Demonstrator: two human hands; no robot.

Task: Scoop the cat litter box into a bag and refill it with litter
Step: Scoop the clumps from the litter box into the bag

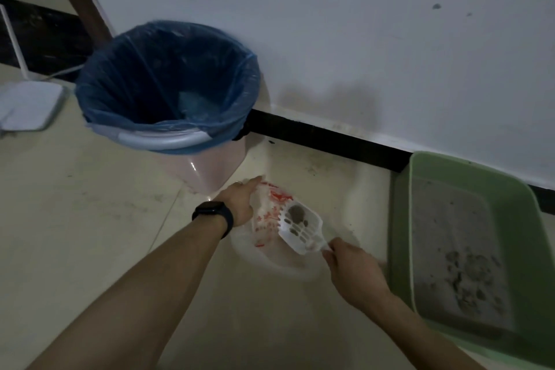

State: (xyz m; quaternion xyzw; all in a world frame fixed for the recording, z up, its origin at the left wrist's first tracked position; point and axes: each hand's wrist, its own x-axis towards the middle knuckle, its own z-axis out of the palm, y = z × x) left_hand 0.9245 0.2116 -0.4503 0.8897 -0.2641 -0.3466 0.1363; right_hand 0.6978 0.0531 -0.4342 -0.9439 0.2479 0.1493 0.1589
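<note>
Hands apart: left hand (240, 201) holds the bag (268, 227), right hand (354, 269) grips the scoop (301, 227).

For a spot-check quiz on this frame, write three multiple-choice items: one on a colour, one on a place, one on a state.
1. The litter box is:
A pink
B green
C blue

2. The scoop is held:
A over the white bag
B inside the litter box
C under the litter box

3. The scoop is:
A empty
B carrying dark clumps
C snapped in two

Key:
1 B, its walls are green.
2 A, the left hand holds the bag beneath it.
3 B, clumps lie on its slots.
</note>
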